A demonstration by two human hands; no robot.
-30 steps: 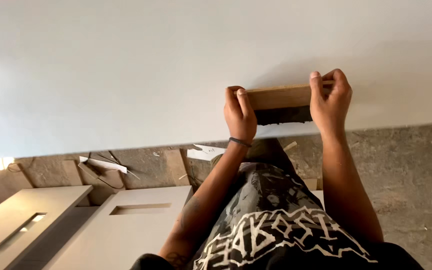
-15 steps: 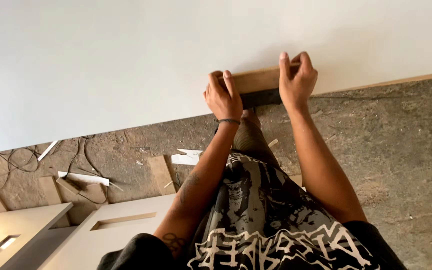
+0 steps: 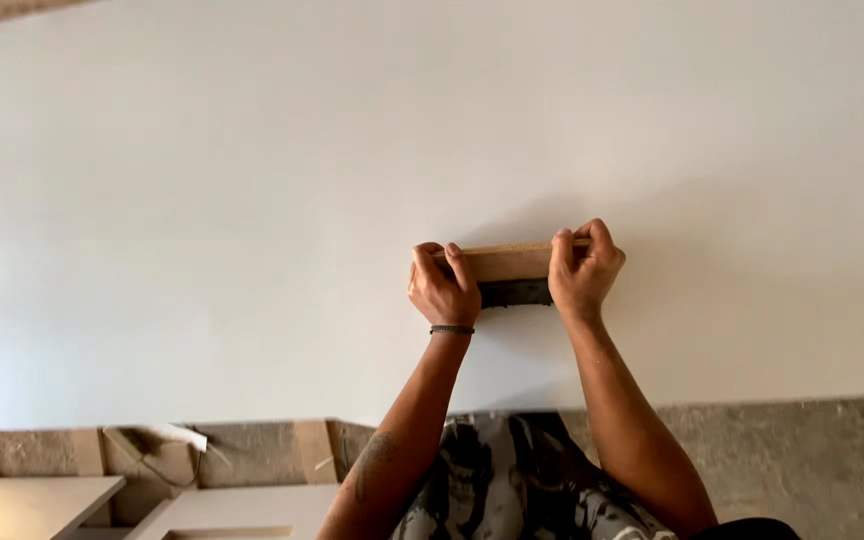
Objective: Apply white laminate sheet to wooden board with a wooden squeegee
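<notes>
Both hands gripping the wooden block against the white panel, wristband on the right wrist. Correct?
Not quite. In the head view the dark wristband sits on the left wrist, not the right. The rest holds: the left hand and right hand each grip an end of the wooden block, pressed against the white panel.

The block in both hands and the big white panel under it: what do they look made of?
Block: seemingly bare wood, tan and matte, over a dark, possibly abrasive underside. White panel: smooth, even matte finish, perhaps painted or laminated board; its core is hidden.
</notes>
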